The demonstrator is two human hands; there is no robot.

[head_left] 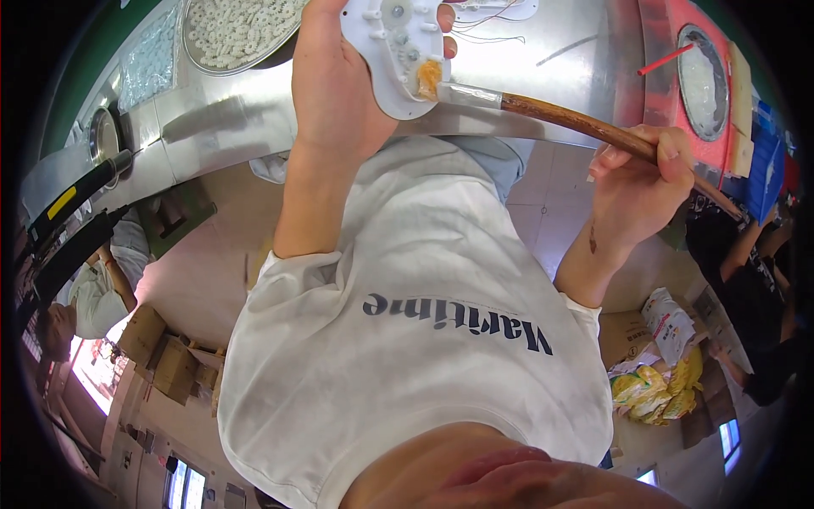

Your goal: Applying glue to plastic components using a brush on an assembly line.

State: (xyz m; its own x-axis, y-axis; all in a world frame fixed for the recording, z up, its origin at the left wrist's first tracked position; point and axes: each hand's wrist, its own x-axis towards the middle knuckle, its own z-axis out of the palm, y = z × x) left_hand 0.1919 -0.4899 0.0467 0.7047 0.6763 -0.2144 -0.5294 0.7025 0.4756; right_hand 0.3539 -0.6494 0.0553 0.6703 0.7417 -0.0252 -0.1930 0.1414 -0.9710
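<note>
My left hand (339, 106) grips a white plastic housing (398, 100) above the metal table, its thumb side and fingertips around the edges. Small translucent and white gears (407, 55) sit inside the housing. In my right hand (640, 182) is a brush (577, 123) with a long brown wooden handle and a clear or silvery collar. Its orange-yellow bristles (429, 78) touch the lower inner part of the housing. The upper end of the housing is cut off by the frame's edge.
A metal bowl (203, 66) of small white gears stands left on the metal table (577, 51), beside a clear bag (151, 59). Another white part with thin wires (492, 10) lies behind. At right, a round tin (704, 93) of whitish paste with a red stick (665, 59) rests on red material.
</note>
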